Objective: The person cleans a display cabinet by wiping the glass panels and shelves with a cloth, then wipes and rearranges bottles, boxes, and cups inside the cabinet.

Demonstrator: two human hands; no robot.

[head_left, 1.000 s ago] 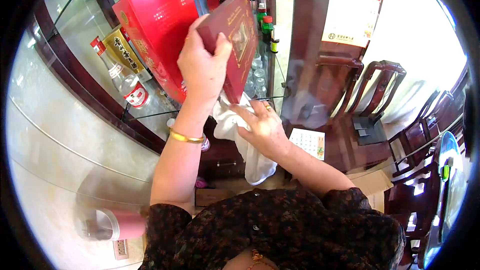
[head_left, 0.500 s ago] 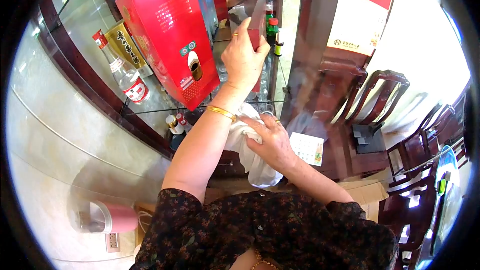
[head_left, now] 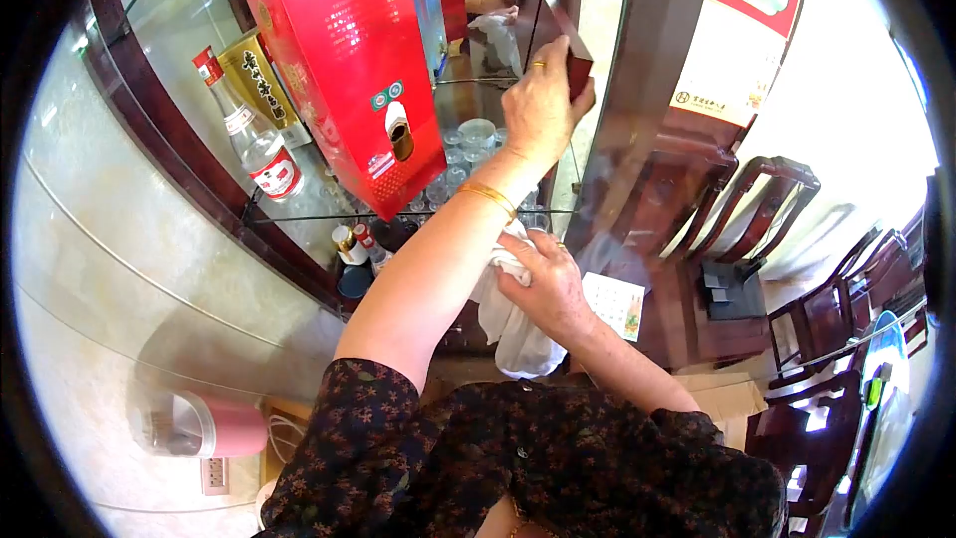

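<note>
My left hand (head_left: pixel 541 112) is closed around a slim dark red box (head_left: pixel 580 68), held upright at the right side of the glass shelf (head_left: pixel 319 217). Lower down, my right hand (head_left: pixel 548 287) grips a bunched white cloth (head_left: pixel 513 324), which hangs below the fingers. My left forearm crosses just above that hand and hides part of the cloth. A large red gift box (head_left: pixel 349 70) stands left of my left hand. Small clear glasses (head_left: pixel 476 139) sit on the shelf between them.
A clear liquor bottle (head_left: pixel 261 144) and a gold box (head_left: pixel 257 80) stand at the left of the shelf. Small bottles (head_left: pixel 349 244) are below it. The cabinet's mirrored back shows a reflection. Wooden chairs (head_left: pixel 762 204) are at right, a pink container (head_left: pixel 239 425) at lower left.
My left hand has moved right with the dark red box, which now covers the green bottles' spot. More small glasses show behind my wrist. My right hand keeps the cloth.
</note>
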